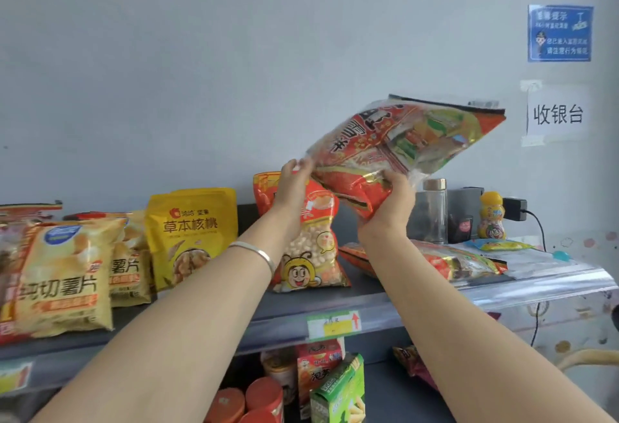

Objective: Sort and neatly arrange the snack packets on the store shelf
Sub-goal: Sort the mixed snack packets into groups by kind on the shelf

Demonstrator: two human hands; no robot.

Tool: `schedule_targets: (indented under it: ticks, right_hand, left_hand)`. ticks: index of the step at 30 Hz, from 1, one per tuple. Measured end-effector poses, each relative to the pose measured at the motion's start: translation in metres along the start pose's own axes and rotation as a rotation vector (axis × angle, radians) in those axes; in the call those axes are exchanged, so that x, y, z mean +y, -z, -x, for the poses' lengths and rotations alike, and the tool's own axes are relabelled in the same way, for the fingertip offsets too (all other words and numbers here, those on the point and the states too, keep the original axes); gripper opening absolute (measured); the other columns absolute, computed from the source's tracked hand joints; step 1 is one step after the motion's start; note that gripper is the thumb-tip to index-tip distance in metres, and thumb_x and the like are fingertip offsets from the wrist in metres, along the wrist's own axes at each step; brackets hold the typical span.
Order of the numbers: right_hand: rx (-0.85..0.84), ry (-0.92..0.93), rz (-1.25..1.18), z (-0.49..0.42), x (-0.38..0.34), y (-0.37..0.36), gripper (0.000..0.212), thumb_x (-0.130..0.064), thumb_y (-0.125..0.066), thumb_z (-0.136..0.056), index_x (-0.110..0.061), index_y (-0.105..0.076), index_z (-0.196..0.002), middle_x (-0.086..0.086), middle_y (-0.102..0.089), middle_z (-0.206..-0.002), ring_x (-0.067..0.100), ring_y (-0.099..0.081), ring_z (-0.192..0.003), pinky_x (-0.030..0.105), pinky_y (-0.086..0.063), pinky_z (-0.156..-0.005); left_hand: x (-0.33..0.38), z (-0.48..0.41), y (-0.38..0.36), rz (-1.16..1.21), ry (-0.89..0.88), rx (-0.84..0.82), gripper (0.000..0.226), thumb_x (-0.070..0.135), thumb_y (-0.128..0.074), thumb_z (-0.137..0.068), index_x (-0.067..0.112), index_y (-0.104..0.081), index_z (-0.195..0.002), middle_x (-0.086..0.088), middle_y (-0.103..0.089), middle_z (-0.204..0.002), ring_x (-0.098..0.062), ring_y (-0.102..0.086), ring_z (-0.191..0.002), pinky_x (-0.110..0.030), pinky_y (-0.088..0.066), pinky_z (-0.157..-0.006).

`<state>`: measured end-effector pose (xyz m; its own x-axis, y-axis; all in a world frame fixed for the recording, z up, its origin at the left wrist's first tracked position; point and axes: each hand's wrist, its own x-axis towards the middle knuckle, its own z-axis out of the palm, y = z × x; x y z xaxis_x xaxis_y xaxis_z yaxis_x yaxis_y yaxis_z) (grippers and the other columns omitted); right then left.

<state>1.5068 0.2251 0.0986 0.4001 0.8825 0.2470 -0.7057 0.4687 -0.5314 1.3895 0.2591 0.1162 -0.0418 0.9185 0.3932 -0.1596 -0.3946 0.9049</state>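
A large red and clear rice-cracker bag is held tilted in the air above the grey shelf. My left hand pinches its lower left corner. My right hand grips its bottom edge from below. Behind my left wrist stands a red bag of small puffed balls. A yellow walnut pouch stands to its left, and yellow potato-chip bags lean at the far left. Another red cracker bag lies flat on the shelf to the right.
At the shelf's right end stand a glass bottle, a yellow snack jar and a black adapter with a cable. The lower shelf holds red cans and a green box. Signs hang on the wall.
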Motion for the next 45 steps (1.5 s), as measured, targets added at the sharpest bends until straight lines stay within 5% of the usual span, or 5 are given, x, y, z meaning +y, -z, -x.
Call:
schedule_targets:
  ticks: [11, 18, 25, 36, 45]
  right_hand:
    - [-0.343, -0.515, 0.163, 0.135, 0.14, -0.075, 0.01, -0.021, -0.05, -0.086, -0.011, -0.052, -0.087, 0.008, -0.065, -0.072, 0.024, -0.064, -0.06, 0.03, -0.049, -0.058]
    - [-0.446, -0.568, 0.297, 0.195, 0.243, -0.155, 0.134, -0.055, -0.09, -0.036, -0.043, -0.014, -0.147, 0.013, -0.038, -0.148, 0.044, -0.05, -0.124, 0.066, -0.046, -0.09]
    - [-0.53, -0.57, 0.262, 0.255, 0.339, -0.23, 0.05, -0.017, -0.071, -0.086, -0.019, -0.043, -0.128, 0.013, -0.068, -0.107, 0.031, -0.07, -0.084, 0.051, -0.059, -0.069]
    - [-0.839, -0.304, 0.469, 0.345, 0.519, -0.366, 0.076, -0.065, -0.059, -0.061, -0.027, -0.051, -0.126, -0.001, -0.064, -0.123, 0.025, -0.062, -0.113, 0.053, -0.049, -0.095]
    - [-0.932, -0.31, 0.622, 0.406, 0.645, -0.422, 0.035, -0.039, -0.064, -0.088, -0.026, -0.056, -0.119, -0.003, -0.069, -0.108, 0.02, -0.067, -0.099, 0.049, -0.054, -0.089]
  left_hand:
    - [0.038, 0.079, 0.231, 0.424, -0.031, 0.522, 0.109, 0.022, -0.074, -0.079, 0.043, 0.01, -0.145, 0.0, -0.032, -0.145, -0.025, -0.055, -0.11, -0.053, -0.049, -0.092]
    - [0.066, 0.118, 0.372, 0.234, -0.244, 0.7, 0.116, 0.027, -0.078, -0.075, 0.049, 0.013, -0.142, 0.003, -0.018, -0.156, -0.022, -0.044, -0.129, -0.053, -0.042, -0.101]
    - [0.07, 0.142, 0.505, 0.232, -0.254, 0.857, 0.112, 0.018, -0.072, -0.082, 0.043, 0.018, -0.143, -0.001, -0.032, -0.145, -0.016, -0.055, -0.107, -0.043, -0.048, -0.09]
    - [0.103, 0.185, 0.72, -0.65, -0.008, 1.156, 0.061, 0.037, -0.049, -0.095, 0.022, -0.025, -0.148, -0.009, -0.022, -0.154, -0.029, -0.033, -0.136, -0.044, -0.03, -0.112]
    - [0.104, 0.206, 0.864, -0.813, 0.159, 0.94, 0.07, 0.038, -0.06, -0.089, 0.021, -0.025, -0.148, -0.003, -0.035, -0.149, -0.025, -0.034, -0.137, -0.047, -0.03, -0.112]
